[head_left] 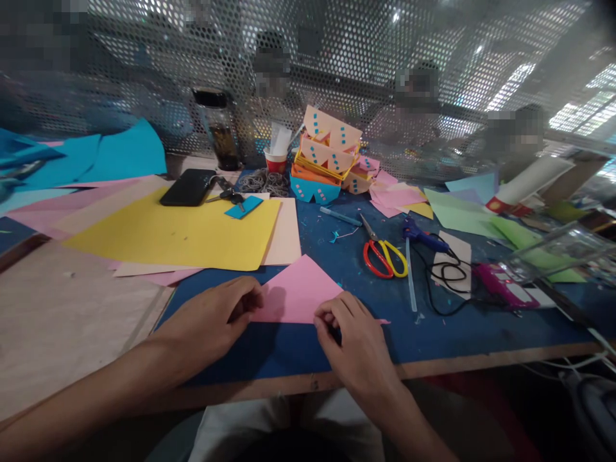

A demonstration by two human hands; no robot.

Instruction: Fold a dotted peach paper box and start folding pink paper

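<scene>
A pink sheet of paper (298, 292) lies on the blue tabletop in front of me, shaped like a triangle with its point away from me. My left hand (212, 317) is closed at the sheet's left corner, fingers curled and thumb along its lower edge. Over the right part of the same sheet, my right hand (356, 337) has its fingers bent and pressed together at the lower edge. The sheet's right corner is mostly covered by that hand. Scissors (385, 256) with one red and one yellow handle lie beyond my right hand.
A yellow sheet (192, 231) carries a black phone (187, 187) and keys (230, 192). Stacked folded paper pieces (327, 154) stand at the back beside a paper cup (276, 159) and a bottle (219, 131). A blue glue gun (426, 236) with its cord lies right.
</scene>
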